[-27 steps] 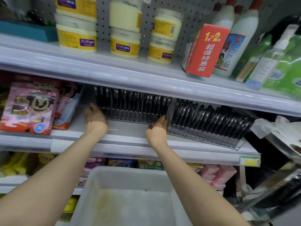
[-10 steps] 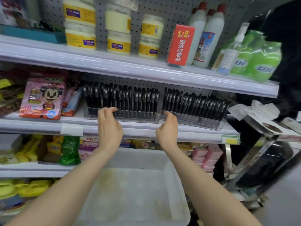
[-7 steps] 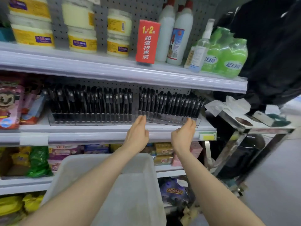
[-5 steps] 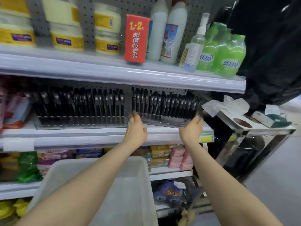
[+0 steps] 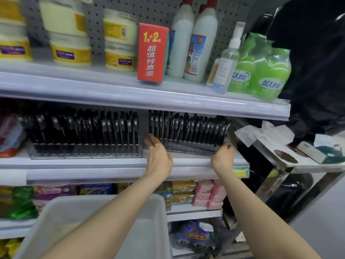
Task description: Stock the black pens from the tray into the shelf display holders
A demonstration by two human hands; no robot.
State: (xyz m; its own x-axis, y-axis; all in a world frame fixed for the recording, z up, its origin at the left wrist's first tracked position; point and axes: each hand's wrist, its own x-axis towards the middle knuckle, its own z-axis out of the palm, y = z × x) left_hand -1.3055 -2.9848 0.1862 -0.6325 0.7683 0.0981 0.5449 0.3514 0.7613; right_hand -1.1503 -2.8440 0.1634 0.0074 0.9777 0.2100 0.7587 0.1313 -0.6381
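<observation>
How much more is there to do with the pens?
Nearly finished. The left holder and right holder look packed with black pens, and the tray shows none in the part seen. The left hand and right hand are at the right holder's ends. Probably only straightening it remains.

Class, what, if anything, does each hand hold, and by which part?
The right pen holder: the left hand presses straight fingers on its left end; the right hand grips its right front corner.
</observation>
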